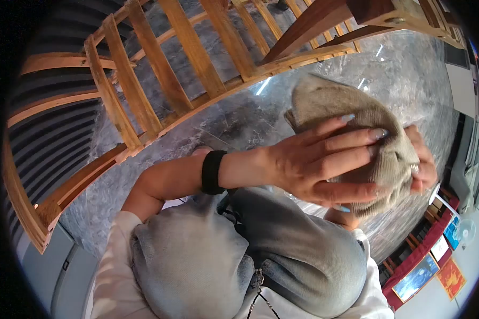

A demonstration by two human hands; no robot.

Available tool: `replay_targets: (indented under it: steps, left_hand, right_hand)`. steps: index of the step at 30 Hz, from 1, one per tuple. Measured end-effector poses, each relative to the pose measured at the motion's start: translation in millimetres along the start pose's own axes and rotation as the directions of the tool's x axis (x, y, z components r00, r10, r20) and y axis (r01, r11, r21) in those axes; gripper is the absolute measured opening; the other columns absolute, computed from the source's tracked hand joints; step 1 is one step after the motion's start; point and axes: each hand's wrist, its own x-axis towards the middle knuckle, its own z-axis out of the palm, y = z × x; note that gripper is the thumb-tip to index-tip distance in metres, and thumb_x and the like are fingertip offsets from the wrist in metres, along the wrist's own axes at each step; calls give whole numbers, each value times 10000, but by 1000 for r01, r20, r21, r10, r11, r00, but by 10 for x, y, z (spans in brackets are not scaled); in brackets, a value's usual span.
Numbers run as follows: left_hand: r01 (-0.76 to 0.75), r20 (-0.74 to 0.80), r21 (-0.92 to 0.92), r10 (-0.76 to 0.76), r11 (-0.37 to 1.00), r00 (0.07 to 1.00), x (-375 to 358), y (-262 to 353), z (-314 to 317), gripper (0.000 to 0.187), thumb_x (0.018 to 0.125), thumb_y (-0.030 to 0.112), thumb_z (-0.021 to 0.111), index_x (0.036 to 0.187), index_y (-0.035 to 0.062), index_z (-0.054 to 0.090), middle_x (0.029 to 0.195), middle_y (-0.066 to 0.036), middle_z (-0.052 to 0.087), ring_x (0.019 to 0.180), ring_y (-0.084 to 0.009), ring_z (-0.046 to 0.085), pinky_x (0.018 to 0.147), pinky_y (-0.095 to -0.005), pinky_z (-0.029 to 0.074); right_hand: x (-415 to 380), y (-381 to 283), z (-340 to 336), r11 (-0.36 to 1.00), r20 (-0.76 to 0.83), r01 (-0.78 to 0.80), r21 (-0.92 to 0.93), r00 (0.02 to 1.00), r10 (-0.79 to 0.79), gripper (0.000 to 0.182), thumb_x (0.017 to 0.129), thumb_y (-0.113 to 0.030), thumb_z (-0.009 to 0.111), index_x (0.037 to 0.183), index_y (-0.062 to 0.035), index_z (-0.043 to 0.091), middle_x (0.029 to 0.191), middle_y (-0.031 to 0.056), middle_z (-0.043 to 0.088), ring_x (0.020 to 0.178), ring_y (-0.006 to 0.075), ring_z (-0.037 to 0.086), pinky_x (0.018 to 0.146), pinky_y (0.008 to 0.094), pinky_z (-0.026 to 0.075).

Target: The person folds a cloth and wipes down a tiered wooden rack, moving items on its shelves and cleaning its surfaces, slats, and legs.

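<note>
A beige knitted cloth (330,103) is held up in front of me, right of centre. My left hand (316,162), with a black band on the wrist and pale blue nails, reaches in from the left. Its fingers lie spread over the cloth's near face and its thumb curls under the lower edge. My right hand (424,167) grips the cloth's right edge and is mostly hidden behind the fabric. Below the hands are my grey-blue trousers (223,255) and a white sleeve (114,266).
A slatted wooden frame (143,101) slants across the upper left, over a grey marble floor (234,117). Dark corrugated panels (48,133) fill the far left. A red shelf with framed pictures (426,266) and a small fan (465,231) stand at the lower right.
</note>
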Motion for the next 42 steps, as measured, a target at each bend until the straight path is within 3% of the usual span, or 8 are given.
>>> replay_targets:
  steps: [3,6,14,25,33,36,41,42]
  left_hand:
    - [134,-7,65,-134,989,991,-58,-187,91,414,790,314,572,1182,224,475,1163,-134,411,1132,-358,425,964,-475,292]
    - [211,216,359,-301,909,929,63,-461,32,636,695,325,611,1245,72,415,1203,-160,399,1137,-319,390,958,-462,287]
    - [135,314,363,-258,922,914,120,-819,330,761,587,336,691,1227,28,418,1213,-152,399,1115,-305,385,933,-401,327]
    - [173,390,286,-280,943,877,145,-848,479,756,622,353,696,1251,60,396,1210,-131,402,1146,-288,371,966,-424,289]
    - [117,234,267,-182,957,955,-85,-177,340,620,710,368,631,1256,203,388,1277,-149,318,1213,-335,350,1033,-485,214]
    - [38,191,378,-118,925,975,-210,75,247,437,832,395,524,1239,283,407,1256,-121,312,1186,-296,397,1017,-470,264]
    - [18,78,468,-61,884,995,-154,-115,155,503,799,378,555,1264,279,393,1252,-140,327,1165,-303,411,1005,-478,274]
    - [56,129,457,-128,888,983,-123,-196,135,545,774,358,573,1273,245,386,1259,-150,330,1175,-318,391,1001,-481,274]
  right_hand:
    - [-4,108,91,954,-223,-214,-212,961,166,202,824,-192,550,818,5,595,803,183,624,678,238,585,618,342,453]
    - [153,428,28,679,-408,-562,-473,822,397,144,803,-85,593,856,34,654,782,75,641,687,84,542,643,204,424]
    - [20,833,-427,685,-475,-698,-210,685,552,167,830,-88,565,890,47,641,808,47,617,705,67,519,645,193,413]
    - [-262,765,-629,672,-516,-739,-53,596,615,193,860,-86,496,898,60,617,855,85,628,720,101,561,644,215,448]
    - [-431,366,-488,790,-321,-558,-256,820,475,225,882,-230,441,881,-24,530,883,105,589,786,205,555,765,352,435]
    - [-161,443,-308,926,141,-197,321,977,159,312,822,-370,555,828,-58,565,843,152,626,695,267,593,623,396,450]
    - [61,531,-121,930,97,-125,346,991,97,281,827,-307,584,799,-27,584,825,155,629,699,277,594,634,386,453]
    - [87,542,-119,962,-34,-234,140,970,241,244,827,-249,592,785,-8,598,814,132,631,698,235,586,638,347,449]
